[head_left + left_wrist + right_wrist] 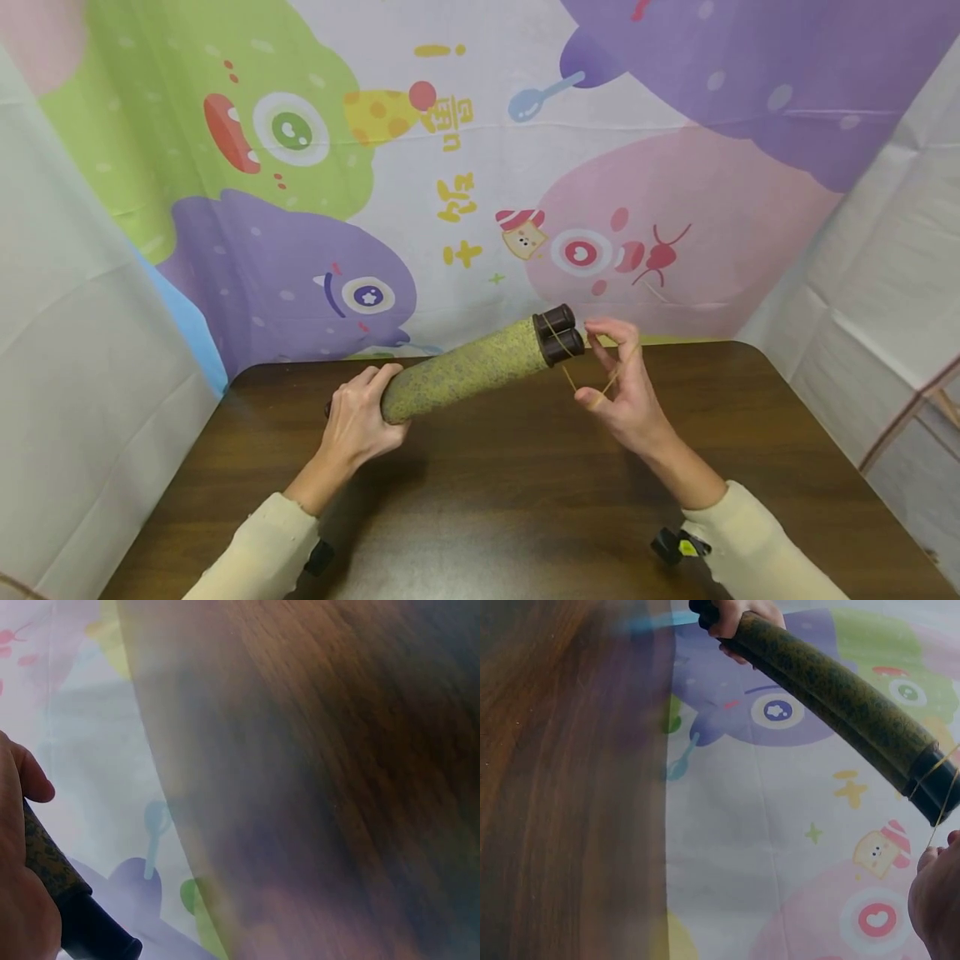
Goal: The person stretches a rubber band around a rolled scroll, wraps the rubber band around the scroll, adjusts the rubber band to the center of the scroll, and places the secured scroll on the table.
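A rolled-up scroll (465,371) with yellow-green patterned backing slants above the table, its paired dark end knobs (558,333) at the upper right. My left hand (363,412) grips its lower left end, with fingers over the roll. In the left wrist view, a dark knob (97,930) pokes out past that hand. A thin yellowish rubber band (570,379) crosses the far knobs and stretches to my right hand (626,392), whose spread, bent fingers and thumb hook it. The right wrist view shows the band (934,832) running from the knob to the right hand (937,907).
The brown wooden table (487,517) lies below both hands. A cartoon-printed curtain (465,292) hangs behind its back edge, and pale cloth walls (82,333) stand at the sides. Dark devices (678,546) sit by both wrists.
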The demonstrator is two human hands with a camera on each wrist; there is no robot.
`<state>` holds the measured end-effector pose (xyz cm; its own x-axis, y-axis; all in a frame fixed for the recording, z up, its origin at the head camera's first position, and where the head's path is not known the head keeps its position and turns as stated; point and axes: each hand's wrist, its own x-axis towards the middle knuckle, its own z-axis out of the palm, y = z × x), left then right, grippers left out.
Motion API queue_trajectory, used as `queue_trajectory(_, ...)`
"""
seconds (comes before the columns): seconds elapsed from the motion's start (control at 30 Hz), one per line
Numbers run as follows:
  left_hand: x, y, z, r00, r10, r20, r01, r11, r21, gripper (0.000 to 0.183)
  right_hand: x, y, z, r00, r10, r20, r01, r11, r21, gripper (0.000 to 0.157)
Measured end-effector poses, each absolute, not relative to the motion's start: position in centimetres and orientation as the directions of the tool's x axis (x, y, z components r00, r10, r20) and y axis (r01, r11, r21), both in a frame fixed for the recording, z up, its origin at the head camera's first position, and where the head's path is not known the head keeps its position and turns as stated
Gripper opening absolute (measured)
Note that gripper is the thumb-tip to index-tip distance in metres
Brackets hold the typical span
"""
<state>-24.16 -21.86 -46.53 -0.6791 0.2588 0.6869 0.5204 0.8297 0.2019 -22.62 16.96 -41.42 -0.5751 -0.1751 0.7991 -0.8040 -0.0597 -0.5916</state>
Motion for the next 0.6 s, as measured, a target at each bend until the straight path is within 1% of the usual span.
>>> queue_trajectory(0.17,-24.2,-22.1,-46.2,-0.685,0.26,0.68,0.518,0.831,0.204,0.063,-23.0,17.5,-41.2,-0.578,-0.174,0.797,-0.787,-0.142,-0.601,0.104)
queue_trajectory(0.3,-24.0,-22.3,-46.0,-0.691,0.267,0.671,0.518,0.831,0.203,0.063,-23.4,18.1,-41.3,-0.573,-0.196,0.796,-0.778,-0.176,-0.603,0.103)
queue_trajectory(0.47,-23.9,-22.6,-46.0,-0.683,0.28,0.675,0.524,0.831,0.185,0.063,-23.9,18.7,-41.5,-0.573,-0.24,0.783,-0.769,-0.171,-0.615,0.1)
queue_trajectory(0.6,-23.8,-22.8,-46.0,-0.678,0.296,0.673,0.528,0.832,0.167,0.063,-24.2,19.0,-41.8,-0.573,-0.282,0.77,-0.766,-0.149,-0.625,0.106)
